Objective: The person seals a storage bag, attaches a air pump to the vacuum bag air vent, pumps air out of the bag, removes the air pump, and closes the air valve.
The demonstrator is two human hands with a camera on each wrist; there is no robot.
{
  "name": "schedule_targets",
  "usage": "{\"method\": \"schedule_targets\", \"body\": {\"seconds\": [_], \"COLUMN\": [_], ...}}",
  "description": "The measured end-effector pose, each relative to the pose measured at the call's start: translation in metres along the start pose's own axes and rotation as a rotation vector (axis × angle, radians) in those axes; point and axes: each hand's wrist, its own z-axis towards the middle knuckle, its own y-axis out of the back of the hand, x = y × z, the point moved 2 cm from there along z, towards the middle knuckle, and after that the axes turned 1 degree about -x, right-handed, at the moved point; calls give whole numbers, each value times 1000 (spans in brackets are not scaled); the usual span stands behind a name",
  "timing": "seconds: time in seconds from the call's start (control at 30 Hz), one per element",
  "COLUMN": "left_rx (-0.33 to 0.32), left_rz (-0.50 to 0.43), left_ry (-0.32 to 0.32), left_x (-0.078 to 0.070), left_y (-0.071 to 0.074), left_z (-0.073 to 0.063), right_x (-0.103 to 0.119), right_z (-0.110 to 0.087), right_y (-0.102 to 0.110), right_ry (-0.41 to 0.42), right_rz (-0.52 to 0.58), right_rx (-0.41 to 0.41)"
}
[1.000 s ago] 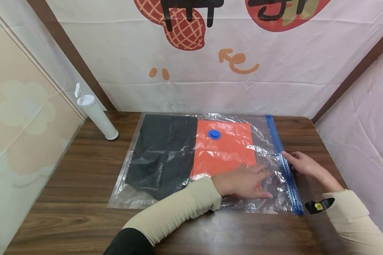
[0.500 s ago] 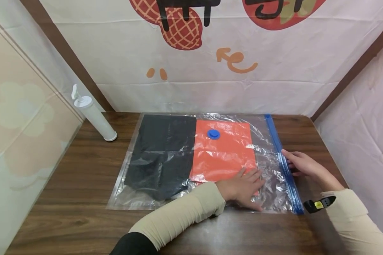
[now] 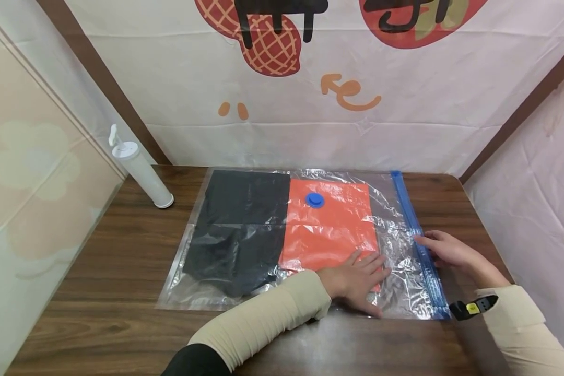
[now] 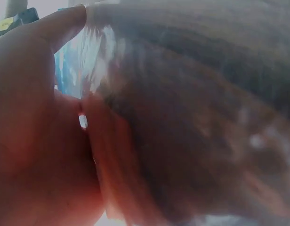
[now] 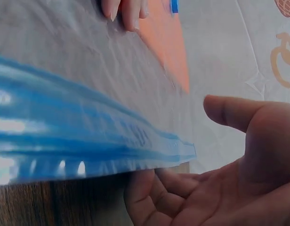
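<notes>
A clear vacuum storage bag (image 3: 397, 266) lies across the table, with a folded black item (image 3: 244, 224) and a folded orange item (image 3: 331, 224) inside. It has a round blue valve (image 3: 315, 200) and a blue zip strip (image 3: 408, 206) along its right edge. My left hand (image 3: 354, 282) rests with spread fingers on the bag, over the orange item's near right corner. At the zip strip is my right hand (image 3: 451, 253). In the right wrist view its loosely curled fingers (image 5: 145, 197) reach under the strip, while the thumb stands raised apart above it.
A white hand pump (image 3: 143, 175) stands at the table's back left. The wooden table (image 3: 98, 271) meets printed fabric walls (image 3: 282, 141) behind and at both sides. A black device (image 3: 472, 308) with a yellow label is strapped to the right wrist.
My left hand has drawn back left and settled with fingers spread on the bag. My right hand has shifted slightly down along the zip strip.
</notes>
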Motion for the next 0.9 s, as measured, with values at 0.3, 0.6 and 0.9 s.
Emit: {"method": "schedule_targets", "body": {"seconds": [0.3,0.6,0.9], "left_rx": [2,7,-3], "left_rz": [5,-26,-29], "left_ry": [-7,-13,-20], "left_x": [1,2,2], "left_y": [-4,-3,-5], "left_z": [1,0,1], "right_x": [-4,-7,-6], "right_z": [-3,-6,-10], "right_y": [0,3,5], "right_ry": [58,92,94], "right_rz": [63,81,76], "right_rx": [59,176,184]}}
